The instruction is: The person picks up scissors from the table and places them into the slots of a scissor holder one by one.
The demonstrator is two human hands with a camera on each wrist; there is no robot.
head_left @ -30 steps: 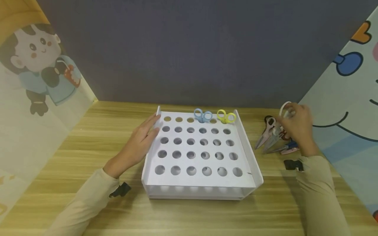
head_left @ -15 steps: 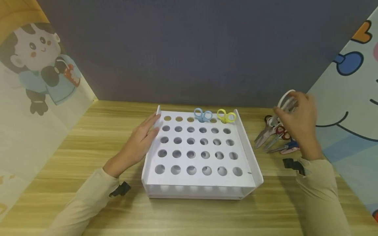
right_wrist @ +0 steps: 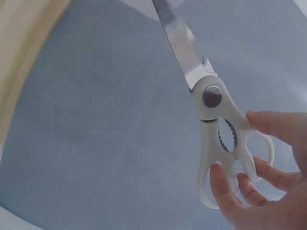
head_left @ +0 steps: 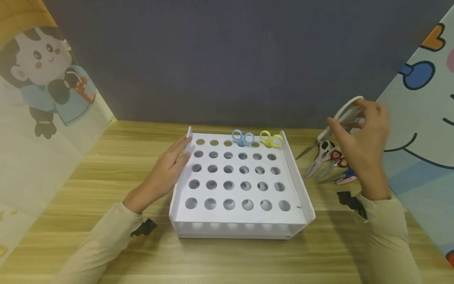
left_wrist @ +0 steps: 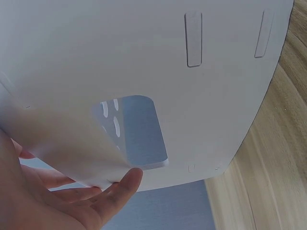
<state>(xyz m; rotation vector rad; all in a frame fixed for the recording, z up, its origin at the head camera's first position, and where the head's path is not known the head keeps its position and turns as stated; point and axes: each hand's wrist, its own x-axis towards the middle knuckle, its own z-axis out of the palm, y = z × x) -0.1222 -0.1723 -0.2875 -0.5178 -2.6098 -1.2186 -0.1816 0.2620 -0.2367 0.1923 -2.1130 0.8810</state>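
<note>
My left hand (head_left: 161, 169) grips the left wall of a white rack (head_left: 221, 215) with rows of round holes. In the left wrist view, one digit (left_wrist: 125, 184) lies on the wall's outer face (left_wrist: 201, 115) by a cutout, and others reach past the edge. My right hand (head_left: 365, 146) holds white-handled kitchen scissors (right_wrist: 211, 115) by the handle loops, the blades pointing down and left. Blue scissors (head_left: 242, 139) and yellow scissors (head_left: 271, 139) stand handles-up in the rack's back row, one hole between them.
Right of the rack, several scissors lie in a heap on the wooden table: a pale pink pair (head_left: 320, 156), a red-handled pair (head_left: 337, 157) and a blue-handled pair (head_left: 349, 174) among them. A dark grey panel (head_left: 230, 67) stands behind, with pictured walls at both sides.
My right hand has moved up and slightly right, lifting the white kitchen scissors out of the heap, so their blades show. The left hand and rack have stayed in place.
</note>
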